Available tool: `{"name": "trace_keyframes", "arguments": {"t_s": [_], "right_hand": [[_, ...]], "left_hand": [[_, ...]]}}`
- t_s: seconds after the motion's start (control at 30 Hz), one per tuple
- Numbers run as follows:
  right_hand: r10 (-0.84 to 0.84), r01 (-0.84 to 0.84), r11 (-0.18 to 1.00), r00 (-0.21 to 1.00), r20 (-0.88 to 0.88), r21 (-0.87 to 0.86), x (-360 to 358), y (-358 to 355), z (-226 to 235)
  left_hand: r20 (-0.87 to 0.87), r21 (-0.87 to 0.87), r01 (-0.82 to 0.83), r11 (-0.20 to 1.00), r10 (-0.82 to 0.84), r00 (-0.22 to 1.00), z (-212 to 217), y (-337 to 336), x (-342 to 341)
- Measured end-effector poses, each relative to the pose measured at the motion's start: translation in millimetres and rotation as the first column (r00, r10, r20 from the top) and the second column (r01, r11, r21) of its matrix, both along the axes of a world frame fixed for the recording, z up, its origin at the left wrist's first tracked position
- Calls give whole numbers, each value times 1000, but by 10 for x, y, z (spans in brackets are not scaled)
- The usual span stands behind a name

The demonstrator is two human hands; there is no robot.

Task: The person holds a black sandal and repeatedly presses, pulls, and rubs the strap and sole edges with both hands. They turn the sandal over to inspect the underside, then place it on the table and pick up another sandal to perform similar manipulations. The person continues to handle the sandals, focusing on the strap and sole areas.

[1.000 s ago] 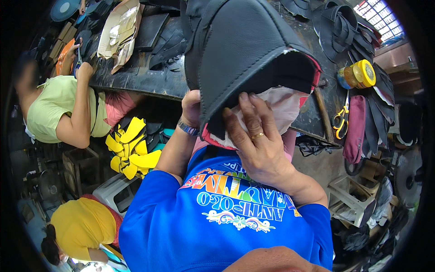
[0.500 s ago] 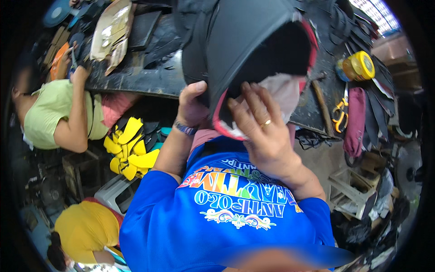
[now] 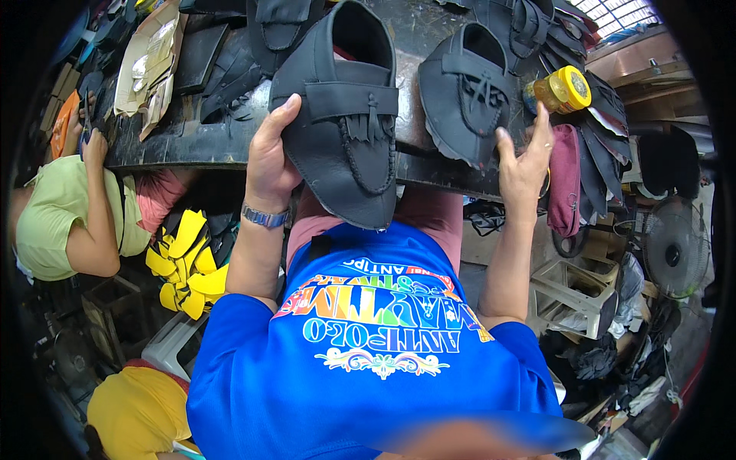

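Left hand grips a black leather shoe upper, fingers wrapped on its edge, held over the worktop; strap, tassel, stitched toe. Right hand hangs open, fingers spread, beside a second upper.

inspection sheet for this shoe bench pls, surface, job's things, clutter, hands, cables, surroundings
surface: dark bench, worn, crowded.
job's things: black shoe upper with tassel, held up; second upper lies on the bench.
clutter: yellow-capped jar, black leather pieces, maroon pouch.
hands: left hand grips the held upper's edge; right hand open by the second upper.
cables: nothing seen.
surroundings: person in green at left, fan at right, yellow pieces below the bench.
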State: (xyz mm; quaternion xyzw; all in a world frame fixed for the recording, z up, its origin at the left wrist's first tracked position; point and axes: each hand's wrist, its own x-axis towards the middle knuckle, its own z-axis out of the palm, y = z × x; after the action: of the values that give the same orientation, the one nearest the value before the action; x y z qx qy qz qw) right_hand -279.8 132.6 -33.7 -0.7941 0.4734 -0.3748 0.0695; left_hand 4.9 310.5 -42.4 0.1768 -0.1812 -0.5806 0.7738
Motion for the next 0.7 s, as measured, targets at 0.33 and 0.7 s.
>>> {"name": "trace_keyframes", "arguments": {"t_s": [0.33,0.7], "right_hand": [[133,-160,987,862,-490,-12,1028,-1055,-2],[375,-718,635,608,700,284,836,-1162,820]], "left_hand": [[-205,-8,165,986,-163,965,-274,-19,-132],[-121,58,137,989,-129,984,-155,-84,-88]]}}
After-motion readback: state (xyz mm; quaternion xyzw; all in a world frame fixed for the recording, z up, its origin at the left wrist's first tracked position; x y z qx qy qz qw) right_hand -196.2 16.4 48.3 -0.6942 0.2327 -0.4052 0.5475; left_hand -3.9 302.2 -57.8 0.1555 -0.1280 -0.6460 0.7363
